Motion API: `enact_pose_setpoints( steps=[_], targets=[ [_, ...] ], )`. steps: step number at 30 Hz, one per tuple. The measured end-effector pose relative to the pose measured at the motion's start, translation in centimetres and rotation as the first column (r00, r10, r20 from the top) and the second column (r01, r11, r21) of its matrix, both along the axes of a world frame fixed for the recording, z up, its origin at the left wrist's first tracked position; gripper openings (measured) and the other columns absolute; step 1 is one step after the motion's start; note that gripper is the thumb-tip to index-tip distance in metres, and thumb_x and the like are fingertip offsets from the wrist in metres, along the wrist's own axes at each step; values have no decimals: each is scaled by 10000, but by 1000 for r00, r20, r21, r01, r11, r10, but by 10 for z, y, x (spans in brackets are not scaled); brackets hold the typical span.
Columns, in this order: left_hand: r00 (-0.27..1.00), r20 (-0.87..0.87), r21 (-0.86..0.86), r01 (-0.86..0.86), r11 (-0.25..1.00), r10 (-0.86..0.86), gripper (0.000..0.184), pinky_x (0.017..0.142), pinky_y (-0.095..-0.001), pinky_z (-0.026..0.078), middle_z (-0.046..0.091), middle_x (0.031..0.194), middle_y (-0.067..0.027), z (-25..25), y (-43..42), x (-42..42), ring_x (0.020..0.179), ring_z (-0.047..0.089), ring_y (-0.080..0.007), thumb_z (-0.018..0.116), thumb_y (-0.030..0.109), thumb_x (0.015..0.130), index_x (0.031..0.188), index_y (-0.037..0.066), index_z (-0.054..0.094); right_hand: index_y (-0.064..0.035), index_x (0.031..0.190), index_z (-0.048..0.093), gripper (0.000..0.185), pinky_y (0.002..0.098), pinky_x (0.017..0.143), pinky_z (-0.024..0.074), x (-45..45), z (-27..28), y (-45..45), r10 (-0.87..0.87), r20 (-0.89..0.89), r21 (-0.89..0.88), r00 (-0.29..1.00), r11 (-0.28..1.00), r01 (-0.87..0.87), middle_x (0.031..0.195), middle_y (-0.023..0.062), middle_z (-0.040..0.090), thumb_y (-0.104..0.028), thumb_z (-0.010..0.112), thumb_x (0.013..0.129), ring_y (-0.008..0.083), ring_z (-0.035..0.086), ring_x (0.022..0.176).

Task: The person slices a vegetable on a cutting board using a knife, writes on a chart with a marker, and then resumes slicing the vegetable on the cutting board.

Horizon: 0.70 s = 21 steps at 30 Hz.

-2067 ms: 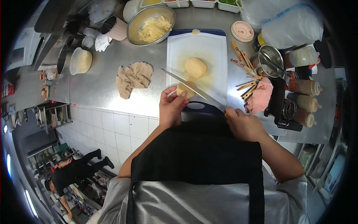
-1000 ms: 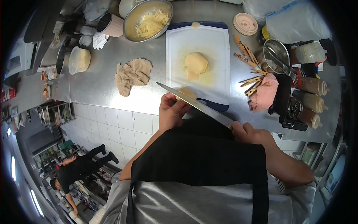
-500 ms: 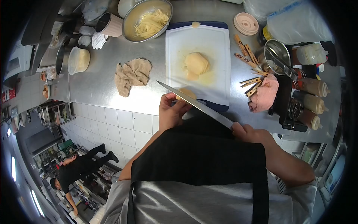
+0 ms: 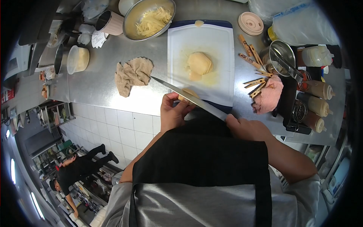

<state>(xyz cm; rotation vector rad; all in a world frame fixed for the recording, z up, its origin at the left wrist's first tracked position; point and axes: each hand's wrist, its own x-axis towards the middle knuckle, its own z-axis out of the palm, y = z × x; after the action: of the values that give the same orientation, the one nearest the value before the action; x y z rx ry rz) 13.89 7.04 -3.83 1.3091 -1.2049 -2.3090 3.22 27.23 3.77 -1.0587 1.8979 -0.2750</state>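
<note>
My right hand (image 4: 247, 128) grips the handle of a long kitchen knife (image 4: 206, 106), its blade slanting up and left across the near edge of the cutting board (image 4: 223, 79). In my left hand (image 4: 174, 113) the fingers are closed on a pale, peeled potato piece (image 4: 188, 93), which the blade partly covers. The blade lies against or just over this piece; I cannot tell which. Further up the white board rests a stack of potato slices (image 4: 199, 62), with one small slice (image 4: 199, 23) at the far edge.
A metal bowl (image 4: 128, 32) of potato strips stands back left, near a brown cloth (image 4: 133, 75) and a plastic tub (image 4: 78, 60). Right of the board are clothespins (image 4: 255, 55), a pink cloth (image 4: 269, 94), a metal pot (image 4: 279, 68) and sauce bottles (image 4: 319, 89). Another person (image 4: 81, 170) is at lower left.
My right hand has slid the knife leftward and slightly up, so its tip now reaches close to the brown cloth. My left hand and the potato piece stay nearly in place.
</note>
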Motion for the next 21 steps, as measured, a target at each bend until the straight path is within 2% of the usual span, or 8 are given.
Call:
enact_pose_setpoints(
  steps=[4,10,13,16,19,21],
  targets=[
    [1000,6,6,3,1000,-3,293,744,-349,577,514,992,-84,-2,-1,0,861,613,-205,658,-12,821,1011,42,442,-43,1105,377,370,472,636,481,-4,-8,-10,-12,26,-14,1000,1000,12,859,212,593,-236,528,828,403,618,798],
    [1000,-18,-18,-10,1000,9,293,743,-349,578,502,1031,-105,-5,1,0,893,605,-229,659,-5,823,1020,33,446,-48,1050,398,237,491,636,478,1,-39,-20,-56,-70,-140,996,989,45,816,220,616,-136,472,843,422,618,754],
    [1000,-1,-8,16,1000,-16,295,755,-355,576,500,1040,-111,-2,1,-1,912,600,-240,654,-6,826,1037,32,452,-53,1030,418,187,498,639,479,-5,-53,-28,-70,-52,-195,996,979,59,802,224,622,-106,442,852,418,621,755],
    [997,52,-51,53,997,-50,255,800,-375,543,543,1018,-83,2,1,-1,905,601,-226,623,29,854,1059,51,472,-52,1019,430,169,497,643,481,-6,-56,-30,-81,-107,-171,991,983,62,785,216,625,-109,436,860,410,623,750],
    [999,32,0,22,1000,-22,283,769,-362,572,509,1042,-108,-3,-1,0,916,602,-238,636,-19,833,1041,44,455,-53,1051,431,204,485,644,485,-3,-40,-25,-51,-132,-118,990,992,36,844,215,630,-138,447,866,394,631,768],
    [1000,-9,20,18,1000,-18,273,772,-372,571,517,1035,-97,-8,-3,3,916,607,-237,623,-34,835,1032,50,455,-58,1073,430,241,471,634,488,1,-19,-16,-50,-84,-15,995,999,49,864,203,623,-176,464,866,383,632,769]
  ],
)
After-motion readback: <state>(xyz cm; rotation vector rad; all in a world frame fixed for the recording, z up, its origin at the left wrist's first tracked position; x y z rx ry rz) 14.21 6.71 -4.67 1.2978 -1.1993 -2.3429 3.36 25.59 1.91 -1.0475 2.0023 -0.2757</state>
